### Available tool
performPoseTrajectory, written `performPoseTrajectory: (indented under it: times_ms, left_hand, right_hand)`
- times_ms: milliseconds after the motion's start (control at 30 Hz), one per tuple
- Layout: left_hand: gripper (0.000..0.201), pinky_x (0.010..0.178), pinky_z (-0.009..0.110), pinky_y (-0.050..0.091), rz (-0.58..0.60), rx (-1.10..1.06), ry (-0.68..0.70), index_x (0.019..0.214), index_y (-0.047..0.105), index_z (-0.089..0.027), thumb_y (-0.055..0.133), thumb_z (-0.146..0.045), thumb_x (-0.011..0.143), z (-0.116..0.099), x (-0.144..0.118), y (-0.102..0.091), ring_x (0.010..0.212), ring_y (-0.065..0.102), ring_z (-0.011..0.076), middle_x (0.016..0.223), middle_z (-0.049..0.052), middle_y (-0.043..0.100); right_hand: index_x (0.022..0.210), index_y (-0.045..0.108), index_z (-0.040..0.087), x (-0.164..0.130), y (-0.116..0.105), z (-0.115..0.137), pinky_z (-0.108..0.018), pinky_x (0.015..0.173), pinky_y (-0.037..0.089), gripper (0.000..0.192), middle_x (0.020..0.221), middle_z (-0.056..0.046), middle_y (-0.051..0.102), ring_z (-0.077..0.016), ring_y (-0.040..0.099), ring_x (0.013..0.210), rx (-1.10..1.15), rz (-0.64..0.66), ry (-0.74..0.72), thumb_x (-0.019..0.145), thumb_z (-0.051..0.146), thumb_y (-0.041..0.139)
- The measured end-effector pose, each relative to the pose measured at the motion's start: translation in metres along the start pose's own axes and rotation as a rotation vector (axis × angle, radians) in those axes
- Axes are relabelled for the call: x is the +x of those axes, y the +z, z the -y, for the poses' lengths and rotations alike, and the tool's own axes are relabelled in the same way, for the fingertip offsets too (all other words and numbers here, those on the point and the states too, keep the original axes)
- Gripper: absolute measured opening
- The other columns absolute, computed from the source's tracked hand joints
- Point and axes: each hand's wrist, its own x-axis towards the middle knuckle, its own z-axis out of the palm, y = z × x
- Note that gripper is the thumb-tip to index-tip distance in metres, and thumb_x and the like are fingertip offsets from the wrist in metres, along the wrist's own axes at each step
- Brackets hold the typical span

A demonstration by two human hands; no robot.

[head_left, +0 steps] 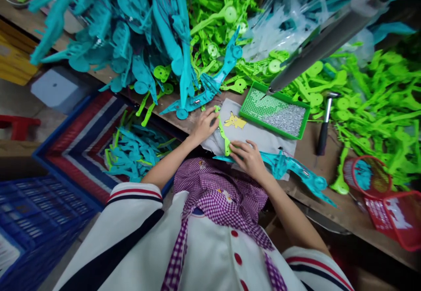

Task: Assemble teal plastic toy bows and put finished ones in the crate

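Currently mid-assembly at the wooden workbench (329,168). Left hand (204,125) pinching the upper end of a slim lime-green plastic lever piece (223,136); right hand (249,157) closed on its lower end, fingers curled down over it. Lever lying across a grey cloth mat with a yellow cartoon print (243,133), just in front of the torso. Teal plastic toy-body shell (289,168) sitting right beside the right hand, touching the mat edge, partly overhanging the bench.

Step, as judged: seating or aligning the green lever before mating it with a teal shell. Not yet joined, as far as visible. Contact point under the right fingers hidden, so exact fit unclear.

Next move likely calling for: holding the lever steady at both ends, lining it up with the shell, then fastening. Green rectangular tray of small silver screws (279,113) within easy reach behind the mat; black-handled hammer (324,129) just right of the tray.

Surroundings: heaps of teal plastic parts (131,41) rear left, lime-green parts (378,102) rear right, red mesh baskets (391,203) at the right bench edge, more teal parts in a striped woven bag (85,137) down left.
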Motion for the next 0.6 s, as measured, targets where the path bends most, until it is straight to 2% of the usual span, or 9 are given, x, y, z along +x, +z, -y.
performPoseTrajectory:
  times_ms: [100, 267, 467, 600]
  left_hand:
    - [0.024, 0.111, 0.046, 0.047, -0.003, 0.007, 0.008, 0.111, 0.066, -0.018, 0.05, -0.031, 0.1, 0.001, 0.0, 0.003, 0.127, 0.057, 0.0264, 0.139, 0.011, 0.06]
    - [0.025, 0.111, 0.045, 0.046, -0.011, 0.009, -0.001, 0.115, 0.066, -0.016, 0.049, -0.028, 0.099, -0.003, -0.001, 0.001, 0.128, 0.056, 0.0271, 0.141, 0.012, 0.059]
    - [0.029, 0.111, 0.046, 0.047, -0.005, 0.035, -0.043, 0.119, 0.065, -0.017, 0.046, -0.029, 0.101, -0.021, -0.012, -0.003, 0.13, 0.055, 0.0267, 0.141, 0.012, 0.06]
    - [0.025, 0.11, 0.046, 0.047, -0.042, 0.053, -0.108, 0.117, 0.066, -0.02, 0.049, -0.027, 0.099, -0.032, -0.017, 0.002, 0.13, 0.057, 0.0258, 0.14, 0.01, 0.061]
  right_hand:
    - [0.119, 0.069, 0.023, 0.001, 0.0, 0.004, -0.049, 0.11, 0.036, 0.029, 0.127, -0.008, 0.071, -0.0227, 0.065, 0.12, -0.041, 0.02, -0.01, 0.101, 0.036, 0.05]
    - [0.128, 0.065, 0.023, -0.009, 0.007, 0.005, -0.048, 0.111, 0.036, 0.032, 0.136, -0.009, 0.066, -0.0227, 0.061, 0.129, -0.082, -0.014, 0.032, 0.102, 0.029, 0.048]
    - [0.132, 0.062, 0.028, -0.016, -0.002, 0.004, -0.059, 0.122, 0.018, 0.033, 0.132, -0.005, 0.068, -0.0253, 0.062, 0.127, -0.045, -0.03, 0.049, 0.101, 0.034, 0.052]
    - [0.148, 0.048, 0.026, -0.019, -0.002, 0.02, -0.052, 0.12, 0.028, 0.046, 0.143, -0.008, 0.06, -0.0232, 0.06, 0.13, -0.152, -0.027, 0.034, 0.102, 0.028, 0.047]
